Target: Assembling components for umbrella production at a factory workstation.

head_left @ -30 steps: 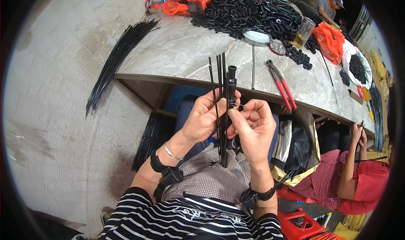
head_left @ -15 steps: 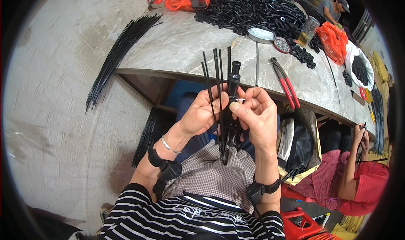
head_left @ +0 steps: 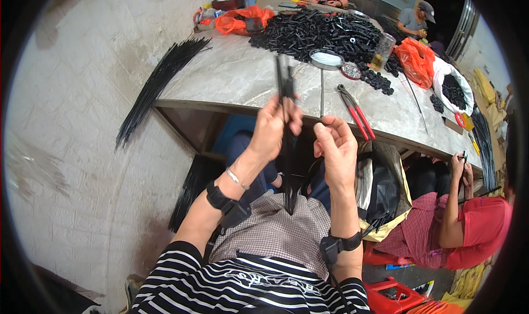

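My left hand (head_left: 275, 127), over my lap, is closed round several thin black rods (head_left: 289, 173). Their upper ends and a black tubular fitting (head_left: 290, 82) among them are smeared by motion. The rods' lower ends rest against my checked apron (head_left: 259, 217). To its right, apart from the rods, my right hand (head_left: 337, 148) is held up near the table's front edge, thumb and fingertips drawn together in a pinch. Anything between those fingertips is too small to make out. Red-handled pliers (head_left: 357, 115) lie on the table edge just right of that hand.
A grey table (head_left: 220, 77) carries a heap of black tubular parts (head_left: 314, 33), an oval tin (head_left: 326, 59), a red-rimmed dish (head_left: 351, 71), a glass of yellowish liquid (head_left: 382, 52) and orange bags (head_left: 414, 63). More rods (head_left: 160, 88) overhang its left end. A co-worker in red (head_left: 485, 226) sits at right.
My hands have moved apart. The left has lifted the rods and fitting up and leftward, away from the right hand's fingertips. The view has tilted up, showing more of the table's far side.
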A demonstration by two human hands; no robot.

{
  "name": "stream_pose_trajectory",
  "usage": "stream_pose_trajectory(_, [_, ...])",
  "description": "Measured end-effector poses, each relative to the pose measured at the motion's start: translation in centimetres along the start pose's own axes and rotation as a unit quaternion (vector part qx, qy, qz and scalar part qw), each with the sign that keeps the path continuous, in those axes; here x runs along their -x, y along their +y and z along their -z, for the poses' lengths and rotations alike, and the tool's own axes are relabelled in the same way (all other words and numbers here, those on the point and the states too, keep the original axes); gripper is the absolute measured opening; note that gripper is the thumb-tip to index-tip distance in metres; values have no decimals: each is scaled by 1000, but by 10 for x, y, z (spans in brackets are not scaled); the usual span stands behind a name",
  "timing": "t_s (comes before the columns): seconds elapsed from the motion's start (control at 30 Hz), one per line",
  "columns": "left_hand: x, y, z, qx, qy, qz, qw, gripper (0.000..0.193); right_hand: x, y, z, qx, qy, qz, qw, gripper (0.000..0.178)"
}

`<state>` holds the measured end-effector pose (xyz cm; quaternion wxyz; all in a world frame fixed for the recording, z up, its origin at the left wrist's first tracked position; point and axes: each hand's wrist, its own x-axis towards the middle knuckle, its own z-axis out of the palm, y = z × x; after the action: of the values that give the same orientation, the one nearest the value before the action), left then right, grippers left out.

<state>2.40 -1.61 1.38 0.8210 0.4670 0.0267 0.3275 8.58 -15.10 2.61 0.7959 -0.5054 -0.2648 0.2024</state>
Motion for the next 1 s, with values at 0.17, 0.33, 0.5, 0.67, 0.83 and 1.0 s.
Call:
stream_pose_trajectory(0.17, [-48, 8, 90, -166, 383, -157, 895, 21, 13, 11, 40, 14, 13, -44, 999, 18])
stream_pose_trajectory(0.33, [-46, 81, 104, -22, 389, -131, 911, 20, 29, 26, 68, -23, 34, -89, 995, 14])
stream_pose_trajectory(0.5, [-77, 140, 38, -183, 189, -165, 950, 17, 33, 16, 76, 32, -2, -90, 995, 14])
stream_pose_trajectory(0.67, [-82, 145, -11, -39, 16, -185, 982, 22, 30, 18, 86, 40, 3, -79, 996, 13])
stream_pose_trajectory(0.83, [-102, 134, -27, -129, 1, -104, 986, 20, 32, 22, 95, 150, -103, -122, 976, 15])
stream_pose_trajectory(1.0, [-83, 131, -45, -130, -44, -214, 967, 25, 27, 29, 95, 133, -81, -135, 978, 16])
